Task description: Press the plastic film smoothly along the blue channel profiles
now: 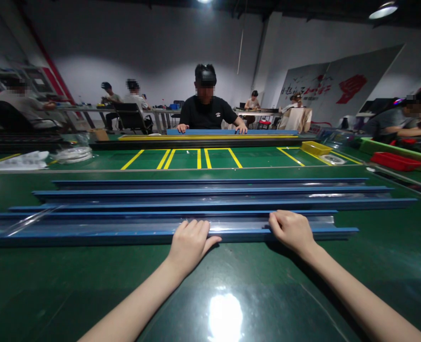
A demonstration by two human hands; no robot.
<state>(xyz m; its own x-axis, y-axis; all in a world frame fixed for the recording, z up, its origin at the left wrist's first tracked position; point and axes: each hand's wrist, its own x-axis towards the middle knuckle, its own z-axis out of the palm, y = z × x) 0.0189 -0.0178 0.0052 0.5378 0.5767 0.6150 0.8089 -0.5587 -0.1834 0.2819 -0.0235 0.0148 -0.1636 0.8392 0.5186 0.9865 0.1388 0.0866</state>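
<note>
A long blue channel profile lies crosswise on the green table, nearest to me, with a shiny clear film inside it. My left hand is closed over its front edge near the middle, fingers inside the channel and thumb pointing right. Farther right, my right hand is curled on the same profile, its fingers folded at the channel. Behind it, a second blue profile and the thin edge of a third lie roughly parallel. A strip of clear film crosses the left part of the nearest profile.
Across the green table, a person in black touches another blue profile beside yellow and black strips. A yellow tray, a red tray and coiled material lie toward the back. Other people sit farther off.
</note>
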